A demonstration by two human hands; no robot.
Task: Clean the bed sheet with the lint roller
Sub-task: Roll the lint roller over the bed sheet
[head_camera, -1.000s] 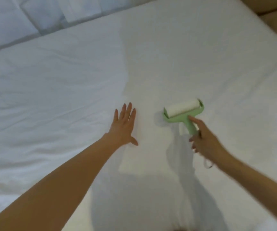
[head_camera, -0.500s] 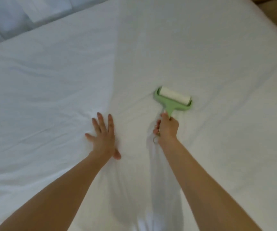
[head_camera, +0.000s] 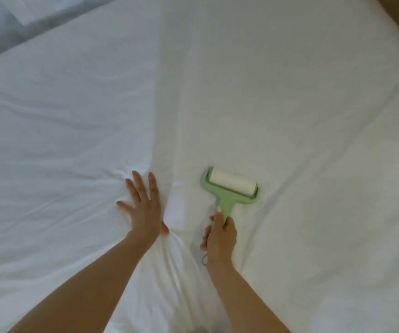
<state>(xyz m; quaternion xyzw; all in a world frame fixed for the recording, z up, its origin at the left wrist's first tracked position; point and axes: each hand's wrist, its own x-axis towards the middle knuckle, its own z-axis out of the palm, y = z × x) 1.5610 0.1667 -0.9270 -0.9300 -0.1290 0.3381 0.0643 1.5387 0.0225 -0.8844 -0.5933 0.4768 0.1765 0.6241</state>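
One lint roller (head_camera: 230, 188) handle toward person, right hand (head_camera: 220, 236) grip clenched; drum crosswise.

My left hand (head_camera: 143, 210): palm down, flat, fingers (head_camera: 137, 183) spread and pointing away from me, thumb tucked out toward my right side, bare forearm running back to the lower left corner of the view. My right hand (head_camera: 220, 236): fist curled tight around a handle, knuckles up, index finger laid forward along it, wrist straight, bare forearm running back to the bottom edge right of centre. Both arms reach forward, nearly parallel, the hands near each other but apart, the left a little farther out than the right.
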